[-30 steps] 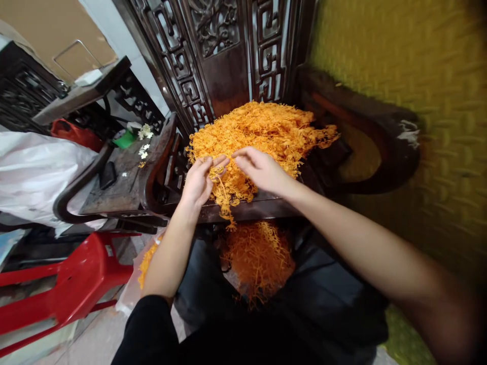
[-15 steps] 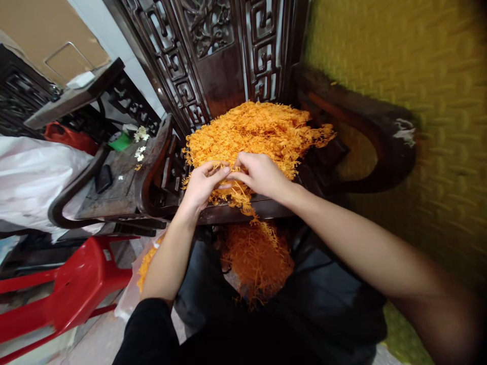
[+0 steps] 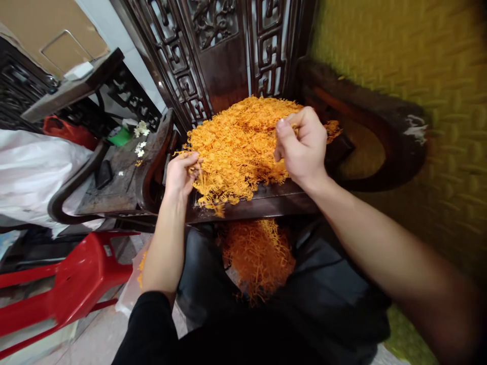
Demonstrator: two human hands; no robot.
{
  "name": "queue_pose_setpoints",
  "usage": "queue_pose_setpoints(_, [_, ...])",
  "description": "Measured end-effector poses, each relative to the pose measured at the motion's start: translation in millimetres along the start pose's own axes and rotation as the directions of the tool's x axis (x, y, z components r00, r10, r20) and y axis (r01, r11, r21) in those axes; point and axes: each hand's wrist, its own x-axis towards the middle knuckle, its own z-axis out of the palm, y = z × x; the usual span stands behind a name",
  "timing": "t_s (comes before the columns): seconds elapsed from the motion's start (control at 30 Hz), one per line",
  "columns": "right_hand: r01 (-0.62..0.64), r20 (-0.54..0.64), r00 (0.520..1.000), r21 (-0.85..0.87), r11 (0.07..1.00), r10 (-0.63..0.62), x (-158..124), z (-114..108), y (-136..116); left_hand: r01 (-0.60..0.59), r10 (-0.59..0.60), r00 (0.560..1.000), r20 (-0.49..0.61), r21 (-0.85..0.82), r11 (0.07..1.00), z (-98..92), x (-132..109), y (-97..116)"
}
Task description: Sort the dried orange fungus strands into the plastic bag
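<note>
A big heap of orange, thin, curly strands lies on the seat of a dark carved wooden chair. At the heap's left edge, my left hand is closed on a small tuft of these strands, some of which hang from its fingers. My right hand is raised over the heap's right side, its thumb and fingers pinched together. What it holds, if anything, is mostly hidden by the fingers. Between my knees, below the seat edge, is a second mass of longer orange strands.
To the left stand a second wooden chair with a dark phone-like object and white bits on it, a white sack and a red plastic stool. A curved armrest borders the right side. Yellow patterned sheet lies beyond.
My hands were together at the front of the heap and have moved apart, the left one leftward, the right one up and right. The strands trailing over the seat edge have shifted.
</note>
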Motion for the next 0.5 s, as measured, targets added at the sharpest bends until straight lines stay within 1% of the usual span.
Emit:
queue_pose_setpoints(0.03, [-0.052, 0.042, 0.998, 0.009, 0.999, 0.052, 1, -3, 2, 0.028, -0.028, 0.999, 0.038, 0.009, 1.000, -0.5, 0, -2])
queue_pose_setpoints(0.07, [-0.092, 0.115, 0.989, 0.000, 0.996, 0.091, -1, -3, 3, 0.070, -0.073, 0.993, 0.095, 0.029, 0.997, 1.2, -1, -4])
queue_pose_setpoints(0.1, [-0.106, 0.199, 0.974, -0.031, 0.994, 0.110, -3, -3, 2, 0.117, -0.124, 0.980, 0.156, 0.054, 0.992, 4.5, -4, -7])
queue_pose_setpoints(0.13, [-0.088, 0.285, 0.952, -0.081, 0.993, 0.107, -7, -1, -2, 0.157, -0.168, 0.964, 0.205, 0.071, 0.985, 9.0, -7, -10])
queue_pose_setpoints(0.17, [-0.039, 0.367, 0.926, -0.142, 0.989, 0.090, -12, 1, -7, 0.183, -0.196, 0.952, 0.234, 0.076, 0.980, 14.0, -10, -13])
queue_pose_setpoints(0.23, [0.102, 0.496, 0.867, -0.262, 0.960, 0.044, -19, 6, -21, 0.195, -0.202, 0.946, 0.253, 0.055, 0.979, 23.6, -16, -17])
queue_pose_setpoints(0.3, [0.222, 0.567, 0.824, -0.353, 0.909, 0.019, -22, 8, -34, 0.190, -0.190, 0.943, 0.274, 0.028, 0.981, 30.4, -21, -19])
queue_pose_setpoints(0.37, [0.293, 0.611, 0.791, -0.404, 0.867, 0.017, -20, 8, -40, 0.203, -0.194, 0.930, 0.314, 0.003, 0.979, 34.1, -25, -18])
queue_pose_setpoints(0.43, [0.335, 0.638, 0.770, -0.419, 0.844, 0.011, -17, 6, -40, 0.223, -0.202, 0.913, 0.354, -0.019, 0.975, 35.4, -28, -17])
queue_pose_setpoints(0.5, [0.321, 0.637, 0.771, -0.416, 0.851, 0.021, -14, 5, -36, 0.234, -0.213, 0.901, 0.378, -0.012, 0.972, 35.7, -32, -16])
